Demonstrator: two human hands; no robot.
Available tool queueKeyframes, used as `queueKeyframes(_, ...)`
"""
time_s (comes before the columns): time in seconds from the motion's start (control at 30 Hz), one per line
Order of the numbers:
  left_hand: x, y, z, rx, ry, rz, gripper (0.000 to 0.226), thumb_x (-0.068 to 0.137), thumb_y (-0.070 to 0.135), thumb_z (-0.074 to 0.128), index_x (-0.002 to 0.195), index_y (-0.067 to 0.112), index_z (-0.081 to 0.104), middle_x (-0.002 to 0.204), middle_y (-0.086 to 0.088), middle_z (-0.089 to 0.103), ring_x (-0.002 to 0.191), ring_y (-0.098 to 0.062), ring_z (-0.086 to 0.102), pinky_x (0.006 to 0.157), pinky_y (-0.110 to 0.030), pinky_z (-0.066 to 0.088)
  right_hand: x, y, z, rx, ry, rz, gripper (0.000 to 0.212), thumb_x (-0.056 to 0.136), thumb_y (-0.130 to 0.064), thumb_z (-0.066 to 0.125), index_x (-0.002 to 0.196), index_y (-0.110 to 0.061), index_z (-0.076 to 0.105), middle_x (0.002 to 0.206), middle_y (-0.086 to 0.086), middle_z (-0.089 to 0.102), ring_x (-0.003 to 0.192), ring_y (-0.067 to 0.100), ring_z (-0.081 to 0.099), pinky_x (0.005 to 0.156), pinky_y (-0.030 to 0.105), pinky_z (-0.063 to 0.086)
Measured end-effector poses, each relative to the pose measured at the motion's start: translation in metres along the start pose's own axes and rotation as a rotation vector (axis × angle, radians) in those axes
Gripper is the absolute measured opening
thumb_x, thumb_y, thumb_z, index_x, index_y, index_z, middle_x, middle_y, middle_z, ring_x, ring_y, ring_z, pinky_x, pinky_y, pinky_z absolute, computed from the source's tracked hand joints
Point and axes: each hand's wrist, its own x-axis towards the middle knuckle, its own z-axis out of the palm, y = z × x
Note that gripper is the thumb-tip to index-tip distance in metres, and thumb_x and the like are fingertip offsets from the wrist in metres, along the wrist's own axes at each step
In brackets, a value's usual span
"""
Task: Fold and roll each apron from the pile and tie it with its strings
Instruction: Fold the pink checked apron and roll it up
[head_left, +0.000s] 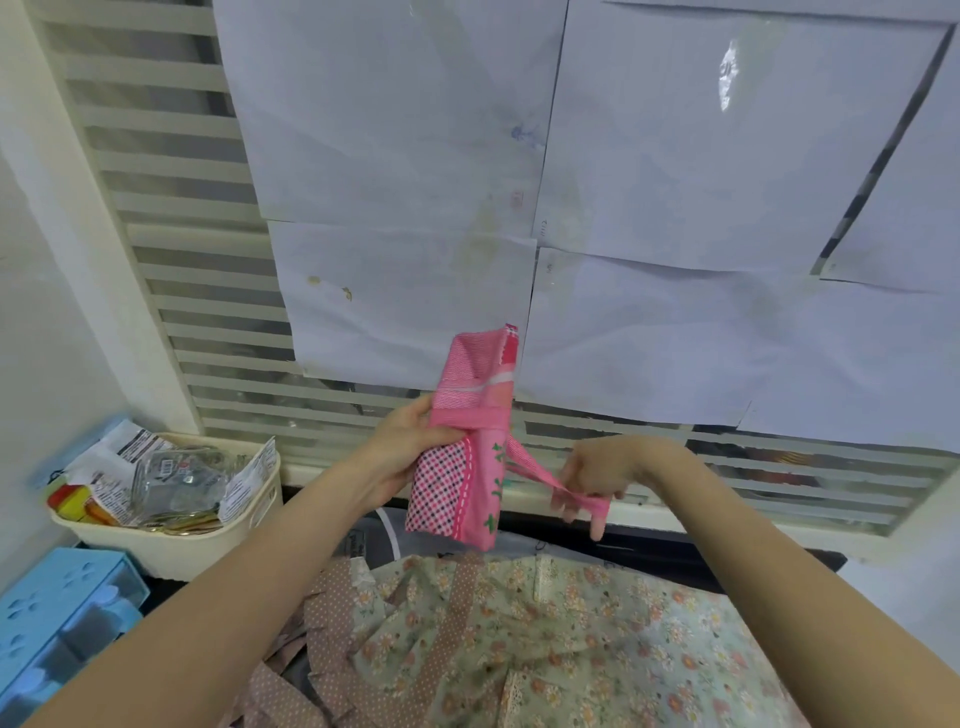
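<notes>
Floral cotton apron (597, 639) lies lowest; mid-frame my left hand (410, 441) grips the rolled pink apron (467, 441), right hand (597, 478) pinching its strap (540, 478).

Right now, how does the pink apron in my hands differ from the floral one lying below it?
The pink apron is rolled into a compact bundle and held upright in the air; the floral apron lies spread out and rumpled on the surface. The pink apron is gripped by the left hand, with the right hand pulling its strap; neither hand touches the floral apron. The pink apron shows stripes and checks; the floral apron shows small flowers on pale green. Both are patterned fabric.
</notes>
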Motion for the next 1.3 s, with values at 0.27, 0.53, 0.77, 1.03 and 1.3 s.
queueKeyframes(0.27,-0.006,0.002,0.024,-0.081,-0.135,0.082,0.038,0.085,-0.009,0.052,0.115,0.014,0.058,0.095,-0.005,0.068,0.077,-0.015,0.065,0.073,-0.028,0.054,0.025,0.002,0.016,0.414,1.263,0.026,0.027,0.092,-0.023,0.056,0.117,-0.018,0.067,0.11,0.005,0.07,0.1,0.024,0.063,0.077,0.03,0.046)
queueKeyframes(0.53,-0.007,0.004,0.034,-0.131,0.059,0.034,0.026,0.087,-0.005,0.054,0.107,0.01,0.059,0.084,-0.006,0.064,0.069,-0.015,0.062,0.062,-0.027,0.051,0.007,-0.022,0.009,1.824,0.52,-0.632,0.062,0.086,-0.041,0.052,0.139,-0.014,0.033,0.135,0.006,0.05,0.083,0.017,0.069,0.081,0.037,0.053)
queueKeyframes(0.77,-0.001,-0.004,0.028,0.468,0.318,0.186,0.031,0.089,0.013,0.061,0.118,0.01,0.05,0.102,-0.003,0.064,0.084,-0.018,0.064,0.07,-0.03,0.054,-0.002,-0.037,0.007,0.946,0.34,-0.471,0.04,0.077,-0.006,0.072,0.115,-0.003,0.06,0.1,0.007,0.068,0.086,0.019,0.064,0.072,0.024,0.055)
queueKeyframes(1.03,-0.021,0.001,0.006,0.202,-0.298,-0.053,0.053,0.074,0.005,0.067,0.122,0.022,0.051,0.107,-0.001,0.07,0.097,-0.017,0.067,0.085,-0.033,0.052,-0.003,-0.017,-0.003,1.18,0.204,-0.401,0.035,0.061,0.003,0.072,0.095,-0.001,0.065,0.088,0.011,0.07,0.074,0.023,0.067,0.067,0.033,0.059)
queueKeyframes(1.3,-0.009,0.034,0.05,1.05,-0.14,0.844,0.033,0.086,-0.001,0.05,0.112,0.016,0.058,0.118,0.001,0.056,0.111,-0.011,0.05,0.096,-0.022,0.036,-0.005,-0.028,0.004,0.343,0.274,-0.266,0.02,0.074,0.003,0.071,0.073,-0.01,0.056,0.067,0.0,0.056,0.058,0.013,0.052,0.049,0.023,0.041)
